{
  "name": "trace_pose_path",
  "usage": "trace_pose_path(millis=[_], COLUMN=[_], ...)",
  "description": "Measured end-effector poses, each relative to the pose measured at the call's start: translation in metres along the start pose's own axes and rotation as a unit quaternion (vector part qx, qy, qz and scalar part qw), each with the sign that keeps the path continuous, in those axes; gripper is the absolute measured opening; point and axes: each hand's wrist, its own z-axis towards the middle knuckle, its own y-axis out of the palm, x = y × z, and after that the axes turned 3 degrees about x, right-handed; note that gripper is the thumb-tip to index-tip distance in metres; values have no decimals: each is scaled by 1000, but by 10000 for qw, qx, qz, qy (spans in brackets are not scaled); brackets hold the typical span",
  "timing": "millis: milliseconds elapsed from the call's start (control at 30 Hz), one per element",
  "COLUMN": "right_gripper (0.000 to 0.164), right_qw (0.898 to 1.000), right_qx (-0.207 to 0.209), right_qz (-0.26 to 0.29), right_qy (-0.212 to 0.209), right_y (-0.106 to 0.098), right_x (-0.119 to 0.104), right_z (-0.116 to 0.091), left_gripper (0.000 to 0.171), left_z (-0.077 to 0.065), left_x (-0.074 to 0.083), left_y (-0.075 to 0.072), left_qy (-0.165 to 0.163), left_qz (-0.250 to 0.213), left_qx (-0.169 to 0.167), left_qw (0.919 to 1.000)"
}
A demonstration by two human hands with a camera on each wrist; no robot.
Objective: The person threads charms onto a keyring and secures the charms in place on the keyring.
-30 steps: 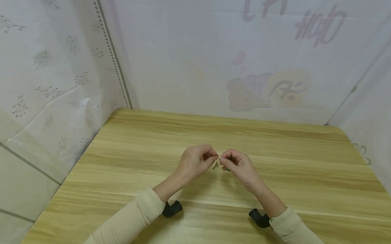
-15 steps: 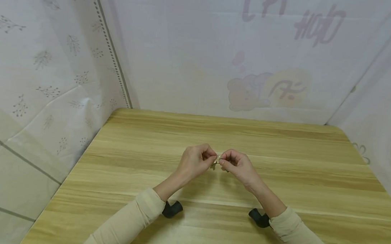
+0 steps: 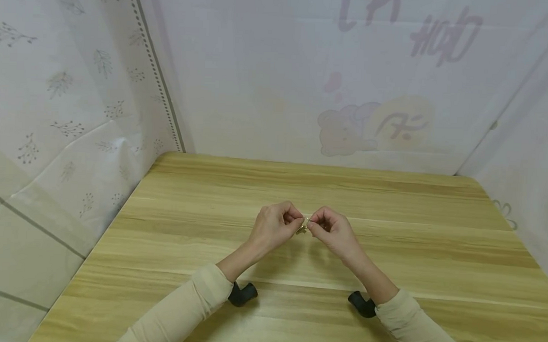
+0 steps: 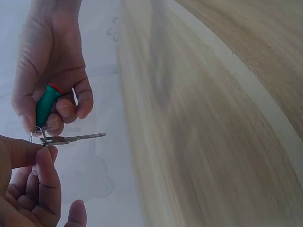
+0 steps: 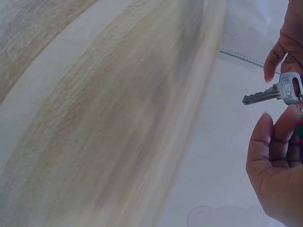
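My left hand (image 3: pixel 274 227) and right hand (image 3: pixel 336 234) meet fingertip to fingertip over the middle of the table. Between them is a small metal key ring (image 4: pixel 39 128), and each hand pinches it with thumb and forefinger. A silver key (image 5: pixel 287 89) with a toothed blade hangs from the ring, pointing away from the fingertips. Beside the right hand's curled fingers sits a green key fob (image 4: pixel 46 106) with a red end, attached to the ring. In the head view the key is a small brassy glint below the fingertips, and the fob is hidden by the right hand.
The wood-grain table (image 3: pixel 210 189) lies under both hands. Black curved pieces (image 3: pixel 243 294) show at both cuffs, close above the tabletop. A pale printed curtain (image 3: pixel 259 80) hangs behind the table and another on the left.
Below the fingertips the key has swung and turned slightly. The green patch by the right hand is out of sight in the head view now. Both hands hold almost the same place.
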Motion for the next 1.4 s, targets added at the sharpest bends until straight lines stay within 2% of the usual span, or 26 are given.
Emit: trace_pose_path(millis=[200, 300, 367, 467, 600, 700, 767, 933, 1067, 1233, 1400], right_gripper=[8, 9, 12, 17, 20, 18, 16, 15, 14, 14, 10], right_qw=[9998, 9999, 9990, 9960, 9929, 9897, 9861, 9773, 9676, 9552, 9466], right_qx=[70, -154, -388, -786, -1123, -1207, -1224, -1213, -1138, -1192, -1311], right_qz=[-128, 13, 140, 270, -97, -709, -1099, -1718, -2198, -2654, -2905], right_qy=[-95, 19, 146, 335, 378, 302, 215, -244, -496, -544, -488], right_y=[1, -1, -3, -8, -14, -18, -19, -18, -15, -10, -8], right_x=[0, 1, 2, 1, -1, -1, 0, 4, 9, 17, 25], right_z=[2, 2, 2, 3, 7, 11, 14, 19, 22, 27, 31], left_gripper=[3, 4, 6, 12, 16, 15, 14, 13, 12, 7, 5], left_z=[2, 3, 4, 5, 7, 8, 9, 11, 13, 17, 19], left_x=[-2, -7, -11, -19, -25, -29, -31, -37, -41, -47, -53], left_y=[-1, -3, -4, -7, -12, -14, -14, -13, -11, -6, 1], left_qy=[-521, -674, -820, -1105, -1419, -1398, -1305, -1197, -1325, -1522, -1366], left_qz=[-258, -545, -864, -1522, -2176, -2313, -2354, -2035, -1593, -888, -199], left_qx=[-212, -448, -707, -1279, -2036, -2335, -2426, -2353, -2233, -2013, -1939], left_qw=[9981, 9952, 9904, 9738, 9440, 9341, 9320, 9428, 9525, 9635, 9713])
